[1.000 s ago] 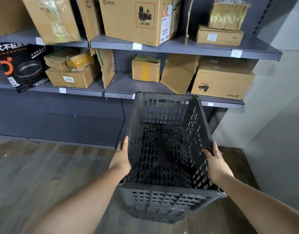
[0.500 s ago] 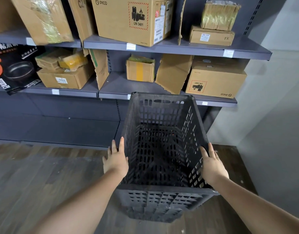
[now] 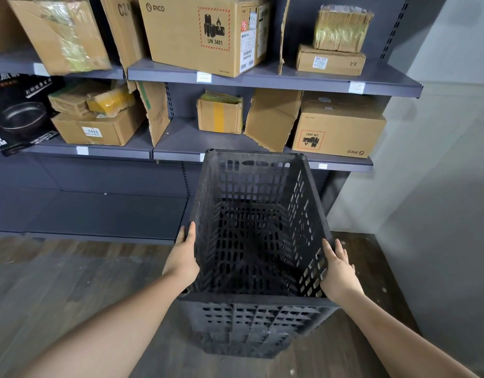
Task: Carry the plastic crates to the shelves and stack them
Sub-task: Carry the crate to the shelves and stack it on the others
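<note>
A tall black slatted plastic crate (image 3: 256,317) hangs in front of me, empty, its open top tilted toward the camera. My left hand (image 3: 184,259) presses flat against its left wall just under the rim. On the right wall lies my right hand (image 3: 339,270), fingers pointing forward. The crate's far edge reaches the front of the middle shelf (image 3: 178,151) of a grey shelving unit. Its bottom is hidden behind the near wall.
Cardboard boxes fill the shelves: a large PICO box (image 3: 205,34) on the top shelf, another PICO box (image 3: 339,129) at middle right, a small taped box (image 3: 220,114). The lowest shelf (image 3: 99,211) is bare grey metal. A white wall (image 3: 440,186) stands to the right; the floor is wood.
The shelves have drawn closer and shifted left in view. My hands have slid a little forward along the crate's sides, still holding it.
</note>
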